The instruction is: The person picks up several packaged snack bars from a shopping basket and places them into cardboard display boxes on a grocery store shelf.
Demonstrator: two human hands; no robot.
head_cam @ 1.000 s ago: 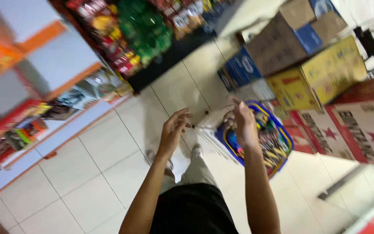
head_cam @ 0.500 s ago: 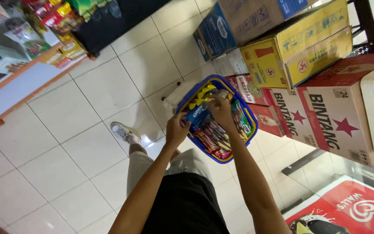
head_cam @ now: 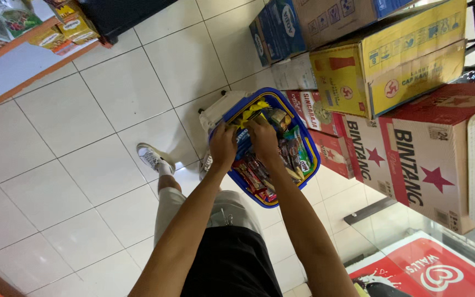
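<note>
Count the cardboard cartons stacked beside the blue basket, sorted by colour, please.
Only cartons whose colour shows clearly are counted.
Blue cartons: 1
Brown cartons: 1
Yellow cartons: 1
Red-and-white cartons: 3
Total: 6
Both hands, left hand and right hand, reach into the blue basket of wrapped snacks beside the stack.

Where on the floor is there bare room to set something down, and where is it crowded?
Bare white tile floor lies between the orange-edged shelf and the person's shoe. Crowded: the blue basket is packed with snack packets, both hands inside, and stacked cardboard boxes press against its far side.
</note>
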